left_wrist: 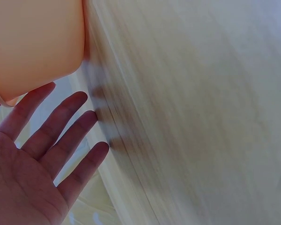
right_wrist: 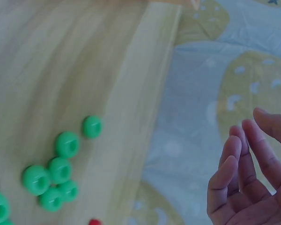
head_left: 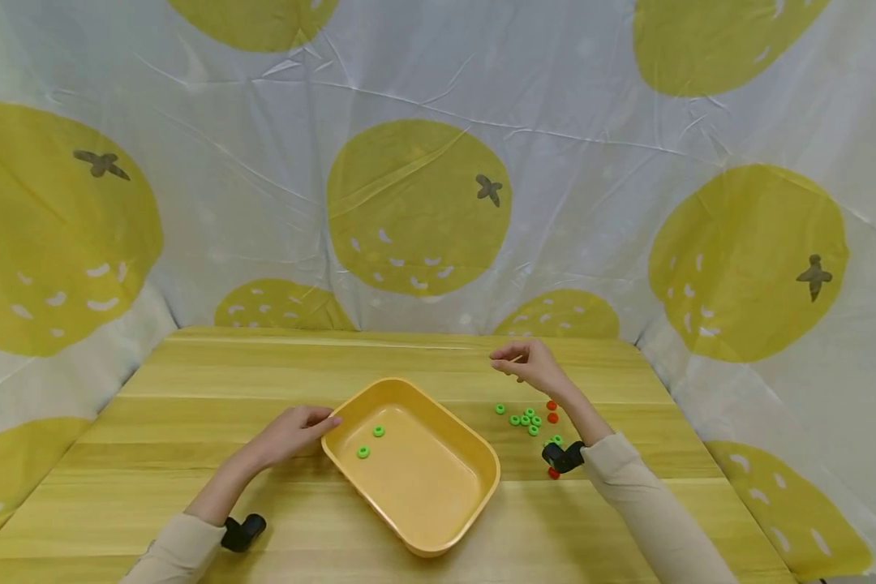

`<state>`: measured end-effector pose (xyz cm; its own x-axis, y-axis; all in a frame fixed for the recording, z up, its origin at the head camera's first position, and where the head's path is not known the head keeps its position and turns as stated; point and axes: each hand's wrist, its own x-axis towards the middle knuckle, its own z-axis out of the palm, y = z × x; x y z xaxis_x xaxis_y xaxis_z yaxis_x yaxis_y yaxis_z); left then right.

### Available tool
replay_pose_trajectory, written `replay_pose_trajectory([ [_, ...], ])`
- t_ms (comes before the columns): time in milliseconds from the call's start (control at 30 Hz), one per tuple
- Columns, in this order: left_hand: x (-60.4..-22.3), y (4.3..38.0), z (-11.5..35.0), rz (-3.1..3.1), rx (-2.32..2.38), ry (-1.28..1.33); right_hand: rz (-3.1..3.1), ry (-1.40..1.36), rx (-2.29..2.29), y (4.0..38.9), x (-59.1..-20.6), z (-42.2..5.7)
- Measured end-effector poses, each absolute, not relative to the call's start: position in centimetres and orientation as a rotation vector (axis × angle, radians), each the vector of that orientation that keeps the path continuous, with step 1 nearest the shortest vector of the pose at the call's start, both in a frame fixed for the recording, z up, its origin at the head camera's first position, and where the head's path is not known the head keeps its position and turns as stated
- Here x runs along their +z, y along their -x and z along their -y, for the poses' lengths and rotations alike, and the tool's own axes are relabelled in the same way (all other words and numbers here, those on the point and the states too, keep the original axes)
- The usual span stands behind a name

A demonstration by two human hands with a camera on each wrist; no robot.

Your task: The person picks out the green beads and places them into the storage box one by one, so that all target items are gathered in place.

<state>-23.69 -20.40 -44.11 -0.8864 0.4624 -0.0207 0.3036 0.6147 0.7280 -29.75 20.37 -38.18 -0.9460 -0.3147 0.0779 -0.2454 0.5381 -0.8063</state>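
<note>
Sitting slantwise on the table (head_left: 263, 365), well in from its left and right edges, the tub (head_left: 423, 487) carries two green rings (head_left: 363, 456) near its left corner. The left hand (head_left: 292, 435) pinches the rim just by that corner, thumb over the lip and fingers outside. Between the tub and the table's right edge lie loose green rings (head_left: 536, 422), mostly bunched, and some red rings (head_left: 552, 419). The right hand (head_left: 534, 369) hangs above the table's far right part, fingers loosely bent, grasping nothing visible. A firm but light hold on the rim should steady the tub without tipping it; rings are probably best pinched singly by their sides, and the stray green ring (head_left: 500, 412) nearest the tub offers fingertips most room. Behind the far edge hangs a cloth (head_left: 569, 97).
</note>
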Motion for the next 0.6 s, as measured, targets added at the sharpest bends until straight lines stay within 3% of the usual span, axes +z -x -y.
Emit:
replay_pose_trajectory([
  [600, -44.3, 23.7, 20.4, -2.62, 1.126, -0.646, -2.807, 0.457, -1.174, 30.1, -45.8, -22.1],
])
